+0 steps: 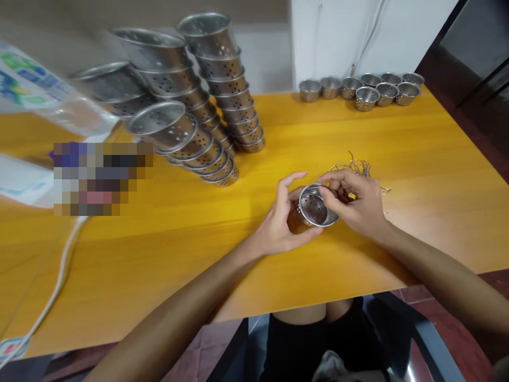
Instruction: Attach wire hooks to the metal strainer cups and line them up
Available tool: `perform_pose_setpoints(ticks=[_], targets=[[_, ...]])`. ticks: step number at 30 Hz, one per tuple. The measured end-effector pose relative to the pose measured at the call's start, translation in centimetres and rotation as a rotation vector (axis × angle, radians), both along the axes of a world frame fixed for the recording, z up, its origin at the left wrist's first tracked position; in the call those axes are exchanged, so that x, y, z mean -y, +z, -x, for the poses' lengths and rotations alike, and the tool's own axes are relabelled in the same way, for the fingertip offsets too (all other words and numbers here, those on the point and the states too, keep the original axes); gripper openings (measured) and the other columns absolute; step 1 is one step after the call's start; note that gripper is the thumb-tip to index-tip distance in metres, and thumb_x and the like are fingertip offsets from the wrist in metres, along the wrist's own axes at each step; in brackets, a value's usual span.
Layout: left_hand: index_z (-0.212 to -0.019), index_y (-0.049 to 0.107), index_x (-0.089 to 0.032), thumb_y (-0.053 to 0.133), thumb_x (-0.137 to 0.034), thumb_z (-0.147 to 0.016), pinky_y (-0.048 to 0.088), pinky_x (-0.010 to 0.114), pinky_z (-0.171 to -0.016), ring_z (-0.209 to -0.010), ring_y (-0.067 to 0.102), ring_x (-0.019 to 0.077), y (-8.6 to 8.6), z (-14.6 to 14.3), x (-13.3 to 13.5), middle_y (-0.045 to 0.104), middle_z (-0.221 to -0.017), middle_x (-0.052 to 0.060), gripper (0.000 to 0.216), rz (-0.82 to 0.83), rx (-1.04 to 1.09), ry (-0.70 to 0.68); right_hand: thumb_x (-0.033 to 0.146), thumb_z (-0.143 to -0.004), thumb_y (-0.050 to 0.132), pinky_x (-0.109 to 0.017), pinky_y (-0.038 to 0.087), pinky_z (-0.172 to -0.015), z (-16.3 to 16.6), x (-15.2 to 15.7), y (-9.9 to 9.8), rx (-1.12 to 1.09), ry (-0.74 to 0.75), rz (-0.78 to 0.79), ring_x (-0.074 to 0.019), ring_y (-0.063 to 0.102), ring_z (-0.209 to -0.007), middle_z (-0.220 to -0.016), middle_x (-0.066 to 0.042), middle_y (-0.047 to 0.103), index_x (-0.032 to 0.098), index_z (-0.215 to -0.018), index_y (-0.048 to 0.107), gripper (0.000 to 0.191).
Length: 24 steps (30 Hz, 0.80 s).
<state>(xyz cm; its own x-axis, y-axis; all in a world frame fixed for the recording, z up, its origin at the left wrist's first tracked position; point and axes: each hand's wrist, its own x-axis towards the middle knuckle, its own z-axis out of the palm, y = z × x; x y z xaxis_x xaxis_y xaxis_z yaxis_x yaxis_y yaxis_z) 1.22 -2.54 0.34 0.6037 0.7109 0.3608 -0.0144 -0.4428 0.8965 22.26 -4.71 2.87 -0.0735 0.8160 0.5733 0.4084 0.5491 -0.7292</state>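
Note:
A perforated metal cup (pixel 314 208) is tilted with its mouth toward me, just above or on the yellow table. My left hand (pixel 281 223) wraps round its left side, thumb below and fingers behind, the index finger raised clear. At the cup's right rim is my right hand (pixel 353 201), thumb and fingertips pinched together over the edge. Whether those fingers grip the rim or something small, I cannot tell. Behind the right hand lies a tangle of thin bent metal wires (pixel 360 167), partly hidden by it.
Tall leaning stacks of perforated metal cups (pixel 233 98) stand at the back left. Several single cups (pixel 366 98) sit by the wall at the back right. A white cable (pixel 66 254) and plastic packaging (pixel 59 101) lie at the left. The table's front edge (pixel 286 310) is near my lap.

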Motion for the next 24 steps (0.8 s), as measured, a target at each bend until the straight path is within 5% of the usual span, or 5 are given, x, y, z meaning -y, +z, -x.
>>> perform_pose_setpoints(ticks=[4, 6, 14, 18, 24], targets=[[-0.135, 0.054, -0.027, 0.083, -0.026, -0.087, 0.060, 0.047, -0.105, -0.113, 0.073, 0.0284, 0.4, -0.1, 0.1, 0.070, -0.128, 0.009, 0.056, -0.166, -0.084, -0.010, 0.026, -0.097, 0.074, -0.024, 0.037, -0.048, 0.3, 0.0, -0.4, -0.133, 0.014, 0.118, -0.0083, 0.048, -0.050, -0.064, 0.008, 0.057, 0.022, -0.104, 0.074, 0.008], [-0.134, 0.055, -0.026, 0.085, -0.028, -0.085, 0.058, 0.048, -0.108, -0.118, 0.072, 0.0300, 0.5, -0.2, 0.1, 0.069, -0.132, 0.010, 0.058, -0.170, -0.115, 0.003, 0.027, -0.096, 0.075, -0.025, 0.037, -0.049, 0.5, 0.0, -0.4, -0.176, 0.019, 0.142, -0.0088, 0.049, -0.051, -0.064, 0.007, 0.059, 0.023, -0.105, 0.074, 0.010], [-0.127, 0.054, -0.025, 0.088, -0.033, -0.084, 0.057, 0.037, -0.097, -0.108, 0.067, 0.0238, 0.1, 0.0, -0.3, 0.065, -0.122, 0.007, 0.056, 0.107, 0.028, 0.008, 0.043, -0.105, 0.070, -0.030, 0.046, -0.065, -0.1, -0.3, 0.5, -0.129, 0.189, 0.186, -0.0142, 0.062, -0.071, -0.087, -0.003, 0.079, 0.024, -0.095, 0.083, 0.025], [-0.119, 0.052, -0.023, 0.086, -0.032, -0.085, 0.052, 0.029, -0.083, -0.093, 0.061, 0.0169, 0.5, 0.2, -0.5, 0.059, -0.110, 0.003, 0.049, 0.253, 0.082, -0.082, 0.053, -0.098, 0.078, -0.028, 0.039, -0.059, -0.4, -0.6, 0.5, -0.151, 0.270, 0.299, -0.0128, 0.058, -0.066, -0.085, -0.003, 0.077, 0.022, -0.102, 0.082, 0.031], [-0.111, 0.050, -0.022, 0.096, -0.032, -0.075, 0.045, 0.024, -0.075, -0.085, 0.052, 0.0122, 1.1, 0.0, -0.6, 0.052, -0.101, -0.001, 0.059, 0.337, 0.125, -0.088, 0.050, -0.089, 0.087, -0.026, 0.038, -0.060, 0.3, -0.4, 0.3, -0.263, 0.364, 0.457, -0.0102, 0.051, -0.065, -0.075, 0.002, 0.064, 0.020, -0.083, 0.071, 0.034]])
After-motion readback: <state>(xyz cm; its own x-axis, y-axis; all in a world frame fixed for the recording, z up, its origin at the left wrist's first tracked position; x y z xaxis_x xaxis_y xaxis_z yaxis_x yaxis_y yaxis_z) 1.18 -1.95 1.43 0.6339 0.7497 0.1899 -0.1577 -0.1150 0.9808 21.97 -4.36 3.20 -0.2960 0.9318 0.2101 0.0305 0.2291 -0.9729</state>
